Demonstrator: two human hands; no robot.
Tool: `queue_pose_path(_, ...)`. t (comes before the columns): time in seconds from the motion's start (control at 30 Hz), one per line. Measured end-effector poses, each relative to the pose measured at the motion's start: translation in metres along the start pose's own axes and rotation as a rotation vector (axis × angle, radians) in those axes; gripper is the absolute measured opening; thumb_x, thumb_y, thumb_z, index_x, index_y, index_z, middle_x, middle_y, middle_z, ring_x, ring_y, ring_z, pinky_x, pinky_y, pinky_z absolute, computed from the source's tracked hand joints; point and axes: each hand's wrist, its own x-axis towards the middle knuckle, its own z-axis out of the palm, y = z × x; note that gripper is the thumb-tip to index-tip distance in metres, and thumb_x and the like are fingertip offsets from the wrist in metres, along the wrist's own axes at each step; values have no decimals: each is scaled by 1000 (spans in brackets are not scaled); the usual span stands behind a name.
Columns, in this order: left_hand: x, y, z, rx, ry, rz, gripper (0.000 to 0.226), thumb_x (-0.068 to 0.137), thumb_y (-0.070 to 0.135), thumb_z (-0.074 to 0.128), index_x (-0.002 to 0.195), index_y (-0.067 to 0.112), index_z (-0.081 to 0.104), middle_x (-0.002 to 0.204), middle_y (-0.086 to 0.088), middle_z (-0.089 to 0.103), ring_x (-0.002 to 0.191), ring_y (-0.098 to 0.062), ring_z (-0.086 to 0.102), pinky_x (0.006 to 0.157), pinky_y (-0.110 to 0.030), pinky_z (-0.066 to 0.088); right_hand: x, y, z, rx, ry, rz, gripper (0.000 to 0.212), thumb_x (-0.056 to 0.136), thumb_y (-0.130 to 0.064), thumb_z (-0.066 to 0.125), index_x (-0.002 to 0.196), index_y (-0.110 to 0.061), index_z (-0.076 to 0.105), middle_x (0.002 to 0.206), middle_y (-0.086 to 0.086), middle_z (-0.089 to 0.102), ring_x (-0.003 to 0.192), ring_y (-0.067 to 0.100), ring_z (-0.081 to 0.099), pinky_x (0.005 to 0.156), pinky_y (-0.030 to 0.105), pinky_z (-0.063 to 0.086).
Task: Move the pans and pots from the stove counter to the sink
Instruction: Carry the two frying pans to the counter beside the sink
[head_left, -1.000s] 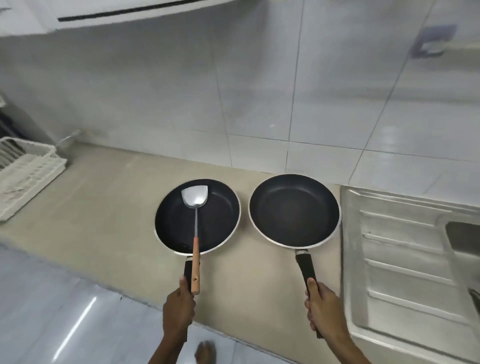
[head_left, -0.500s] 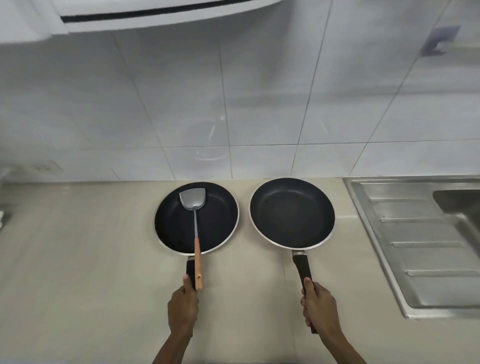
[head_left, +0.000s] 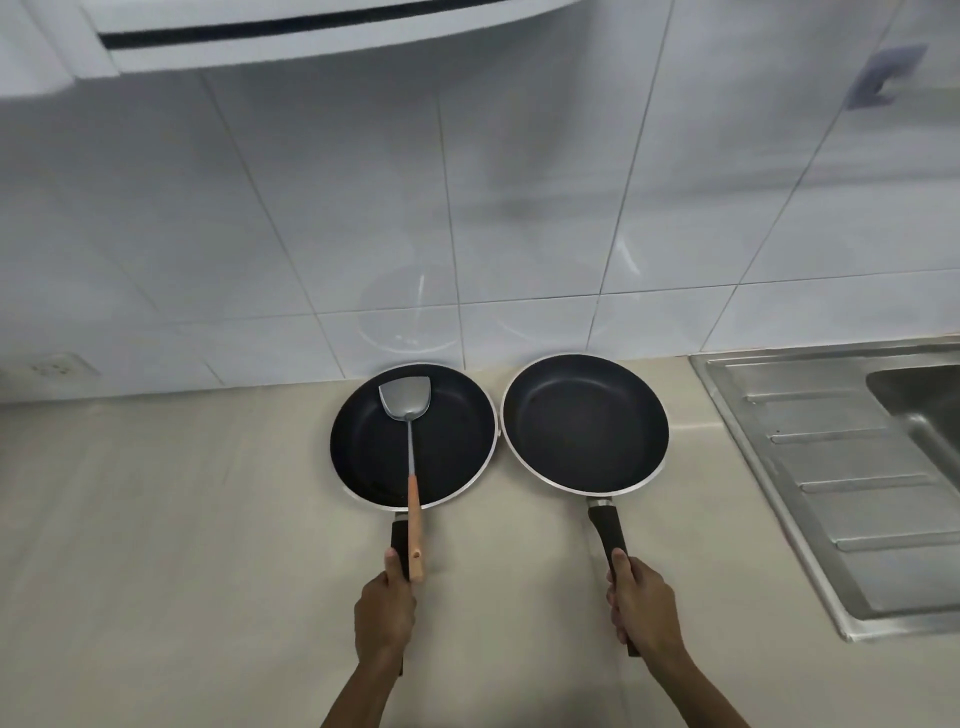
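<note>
While each hand grips a pan handle, left hand (head_left: 385, 613) on the spatula pan (head_left: 413, 435), right hand (head_left: 644, 605) on the empty pan (head_left: 585, 423), keep both level. Otherwise the spatula (head_left: 408, 415) may slide before the sink (head_left: 852, 478).

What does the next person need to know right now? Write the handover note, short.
Left hand: closed around the handle of the left pan. A metal spatula lies in that pan, its wooden handle sticking out over the rim beside the pan handle.
Right hand: closed around the handle of the right pan, which is empty.
Position: both pans are side by side over the beige counter, rims nearly touching; whether they are lifted off it cannot be told. The steel sink is to the right.
Done: both pans gripped.
Left: carry both to the sink, minding the loose spatula.
</note>
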Motion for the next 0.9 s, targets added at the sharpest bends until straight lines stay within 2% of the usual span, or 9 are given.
queue_pose_path(0.13,9,3,0,-21,-4,18,72,106,54,25,59,11,59,58,-11,62,56,-30,58,58,-36,46,12,-7,4,-31,10,-22,51,105,-37,42,76,1,58,49,7,54,33,21,47,36,31,43)
queue_pose_path(0.37,16,9,3,-2,-29,41,69,107,50,25,64,9,59,59,-12,62,54,-29,58,59,-39,49,20,-9,5,-144,-25,-31,52,106,-45,39,78,-5,58,53,9,59,33,18,51,36,30,46)
queue_pose_path(0.5,16,7,0,38,-62,89,64,107,48,28,79,3,65,65,-16,65,57,-31,61,59,-40,51,18,-11,11,-202,-36,-57,50,106,-46,37,77,-9,55,57,9,60,36,18,55,40,33,51)
queue_pose_path(0.63,13,9,-3,-23,-62,92,71,106,55,24,60,10,55,52,-7,59,48,-25,56,54,-34,48,16,-12,15,-196,-47,-58,51,106,-47,37,78,-8,55,56,10,60,32,16,53,36,31,49)
queue_pose_path(0.9,14,11,-7,-55,-104,69,73,105,56,24,65,6,59,56,-10,62,47,-27,59,46,-29,45,13,-19,11,-220,-56,-61,54,106,-47,35,77,-6,55,56,10,61,31,15,53,34,29,47)
